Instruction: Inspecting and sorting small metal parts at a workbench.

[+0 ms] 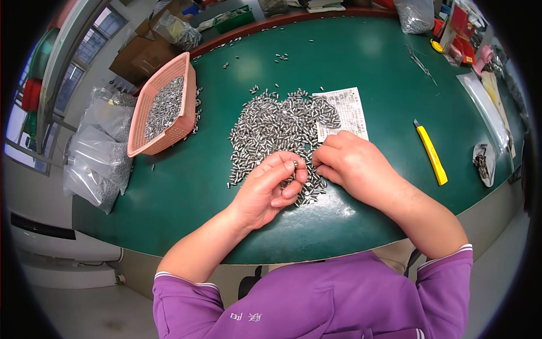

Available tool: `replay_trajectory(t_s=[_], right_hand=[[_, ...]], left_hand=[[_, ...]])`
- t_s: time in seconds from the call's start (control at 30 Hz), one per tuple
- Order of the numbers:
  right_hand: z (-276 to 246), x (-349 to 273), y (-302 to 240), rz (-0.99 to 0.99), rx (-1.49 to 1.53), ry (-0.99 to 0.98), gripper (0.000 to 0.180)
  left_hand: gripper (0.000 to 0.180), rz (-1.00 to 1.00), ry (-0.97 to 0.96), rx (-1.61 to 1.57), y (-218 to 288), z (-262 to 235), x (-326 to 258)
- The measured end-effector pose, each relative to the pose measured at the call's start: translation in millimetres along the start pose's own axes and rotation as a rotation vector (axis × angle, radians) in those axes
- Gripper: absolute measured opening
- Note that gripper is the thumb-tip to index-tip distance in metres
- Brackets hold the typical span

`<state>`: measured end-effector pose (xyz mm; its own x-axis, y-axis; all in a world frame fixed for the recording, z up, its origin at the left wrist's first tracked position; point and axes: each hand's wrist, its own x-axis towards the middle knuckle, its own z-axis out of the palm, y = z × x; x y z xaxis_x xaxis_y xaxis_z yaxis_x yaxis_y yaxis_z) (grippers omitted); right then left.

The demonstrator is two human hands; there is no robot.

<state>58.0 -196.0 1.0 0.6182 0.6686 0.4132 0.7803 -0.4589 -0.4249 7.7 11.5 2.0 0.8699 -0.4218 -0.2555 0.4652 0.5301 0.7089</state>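
Note:
A wide pile of small silvery metal pins [265, 121] lies on the green tabletop in front of me. Over the pile's near edge, my left hand [265, 189] is palm up with curled fingers; thumb and forefinger pinch a small metal pin [295, 164], and more metal shows in the palm. Just right of it, my right hand [350, 164] reaches down at the pile's right edge, fingers closed together. Whatever its fingertips hold is hidden. A printed paper slip [353, 116] lies beyond the right hand, partly covered by pins.
A pink plastic basket [189, 113] of similar pins stands at the left, beside clear bags [96, 164] of parts. To the right lie a yellow utility knife [432, 155] and a small bag of dark pieces [484, 164]. Loose pins are scattered toward the table's raised far edge.

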Motion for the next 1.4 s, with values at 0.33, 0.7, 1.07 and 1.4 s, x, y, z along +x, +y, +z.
replay_trajectory(t_s=[0.33, 0.7, 1.07, 1.4], right_hand=[[-0.5, 0.1, 0.9, -0.040, -0.070, 0.039, 0.009], [-2.7, 4.5, -2.7, 0.044, 0.070, 0.034, 0.008], [-3.0, 7.2, -16.7, 0.167, 0.667, 0.083, 0.011], [1.6, 2.1, 5.3, 0.016, 0.059, 0.055, 0.013]], left_hand=[[0.018, 0.010, -0.011, 0.035, 0.1, 0.1, -0.6], [0.012, 0.014, -0.014, 0.029, -0.2, -1.3, 0.9], [0.014, -0.026, -0.023, 0.079, -1.0, 1.2, -1.7], [0.015, 0.019, -0.046, 0.023, 0.6, -2.3, 0.3]])
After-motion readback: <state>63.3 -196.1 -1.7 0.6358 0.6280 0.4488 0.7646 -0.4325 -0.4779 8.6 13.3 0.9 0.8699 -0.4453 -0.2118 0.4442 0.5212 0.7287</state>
